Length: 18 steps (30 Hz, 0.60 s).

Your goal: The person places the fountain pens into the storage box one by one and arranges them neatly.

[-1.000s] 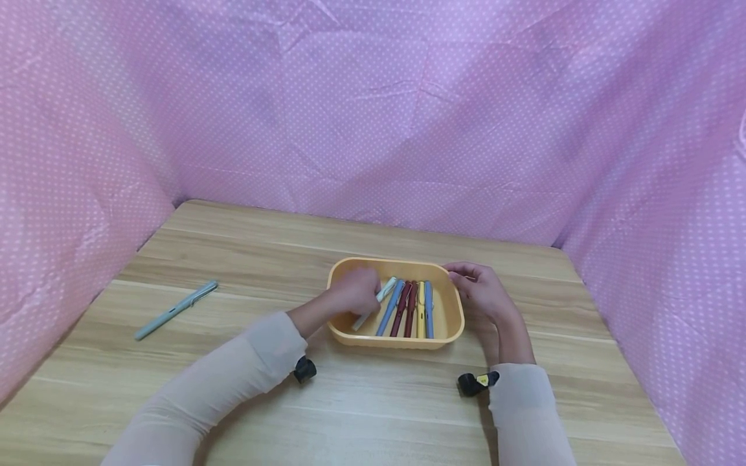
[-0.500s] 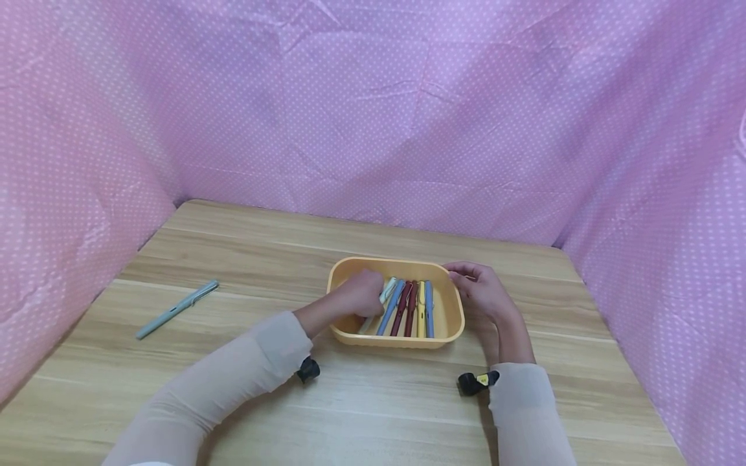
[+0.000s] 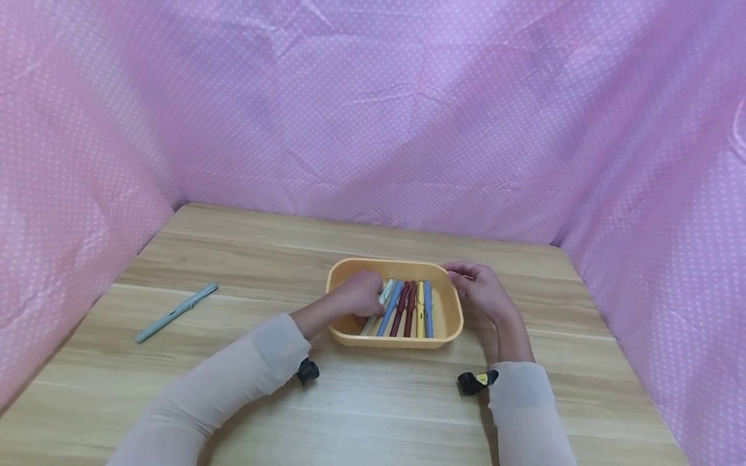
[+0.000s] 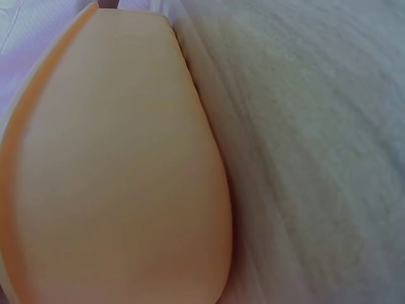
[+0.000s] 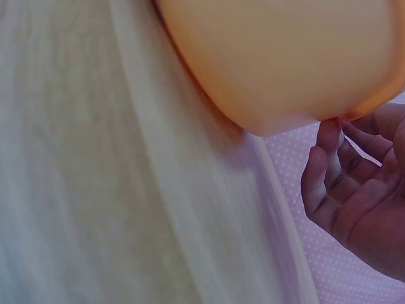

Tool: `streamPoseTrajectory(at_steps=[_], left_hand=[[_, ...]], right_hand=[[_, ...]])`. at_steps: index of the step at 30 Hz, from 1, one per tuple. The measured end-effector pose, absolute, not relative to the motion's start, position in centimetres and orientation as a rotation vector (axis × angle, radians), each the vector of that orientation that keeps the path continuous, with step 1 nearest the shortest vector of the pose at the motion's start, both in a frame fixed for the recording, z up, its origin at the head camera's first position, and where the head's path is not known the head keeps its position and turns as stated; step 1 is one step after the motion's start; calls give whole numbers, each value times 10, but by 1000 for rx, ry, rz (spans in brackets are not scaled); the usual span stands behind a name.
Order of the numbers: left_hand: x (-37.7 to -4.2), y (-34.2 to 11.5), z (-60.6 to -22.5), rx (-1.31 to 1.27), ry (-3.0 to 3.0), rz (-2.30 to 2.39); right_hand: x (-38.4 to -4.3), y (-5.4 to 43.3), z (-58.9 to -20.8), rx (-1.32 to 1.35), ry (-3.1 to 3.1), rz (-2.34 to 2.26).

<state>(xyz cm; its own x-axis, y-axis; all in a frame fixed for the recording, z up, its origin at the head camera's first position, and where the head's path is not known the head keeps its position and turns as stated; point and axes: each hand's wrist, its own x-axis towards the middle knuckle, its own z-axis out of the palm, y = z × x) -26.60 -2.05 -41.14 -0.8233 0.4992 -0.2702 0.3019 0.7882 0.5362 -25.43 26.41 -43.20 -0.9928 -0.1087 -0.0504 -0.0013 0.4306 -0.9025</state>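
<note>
A yellow plastic basket [image 3: 340, 336] sits on the table, holding a row of capped pens. My left hand [image 3: 360, 294] reaches inside, its fingers on a pale green pen [image 3: 387, 291] at the row's left end; the fingertips are hidden behind the hand. Beside that pen lie a blue pen [image 3: 390, 309], two dark red pens [image 3: 410, 310], a yellow pen [image 3: 420, 314] and another blue pen [image 3: 428, 310]. My right hand [image 3: 480, 291] pinches the basket's right rim. In the right wrist view, the right hand's curled fingers [image 5: 329, 136] meet the basket's edge [image 5: 373, 107].
Farther left, a lone grey-green pen [image 3: 175, 314] lies slanted on the wooden table [image 3: 373, 414]. Pink dotted cloth [image 3: 373, 129] walls in the table's back and sides. In the left wrist view, the basket's outer wall [image 4: 120, 158] fills the left half.
My left hand has shifted slightly right inside the basket, and the pale green pen has moved with it, closer to the left blue pen. The right hand stays at the rim.
</note>
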Motion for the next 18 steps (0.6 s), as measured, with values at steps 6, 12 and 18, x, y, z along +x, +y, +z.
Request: streamPoseTrajectory(at_steps=[6, 12, 18], left_hand=[[-270, -30, -402, 649, 2639, 633], [-278, -52, -378, 662, 2641, 744], [-290, -91, -350, 657, 2832, 766]], right_hand=[[-255, 262, -430, -106, 2556, -1625], [-253, 262, -428, -132, 2602, -1596], [-247, 260, -416, -155, 2684, -1525]])
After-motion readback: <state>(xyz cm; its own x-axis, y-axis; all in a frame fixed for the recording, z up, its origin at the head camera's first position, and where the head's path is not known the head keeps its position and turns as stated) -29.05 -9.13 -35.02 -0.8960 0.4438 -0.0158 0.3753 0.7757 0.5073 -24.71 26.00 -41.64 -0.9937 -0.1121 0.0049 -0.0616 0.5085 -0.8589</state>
